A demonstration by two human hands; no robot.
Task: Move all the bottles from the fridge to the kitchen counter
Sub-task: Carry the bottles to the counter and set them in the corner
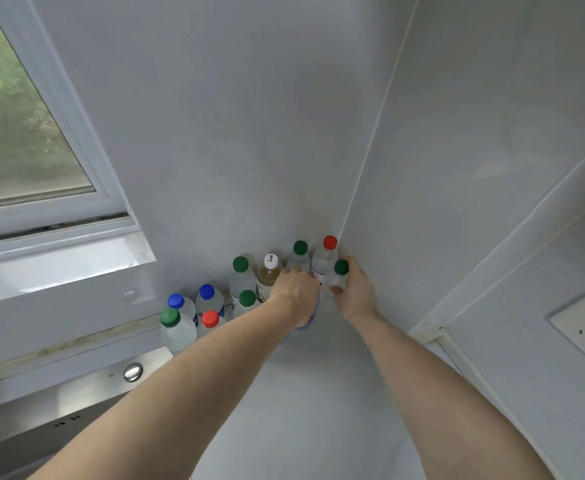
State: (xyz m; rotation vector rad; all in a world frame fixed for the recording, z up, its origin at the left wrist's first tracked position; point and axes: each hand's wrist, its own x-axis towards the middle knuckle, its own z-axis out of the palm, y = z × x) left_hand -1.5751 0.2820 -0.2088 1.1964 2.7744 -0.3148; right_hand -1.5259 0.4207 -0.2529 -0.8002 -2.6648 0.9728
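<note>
Fingers: those of the right hand (355,292) are curling round a small green-capped bottle (339,277), thumb in front; those of the left hand (296,292) are wrapping over the top of a bottle with a purple label (310,315), its cap hidden.
Placement: both bottles are being held low at the worktop (318,393) corner, probably so they can be set down tight against the wall and leave room in front.
Bottles already moved: a row with green, blue, red and white caps is standing along the wall, including the red-capped bottle (325,258) just behind the right hand.
Fridge: not showing.
Progress: seemingly well along.
</note>
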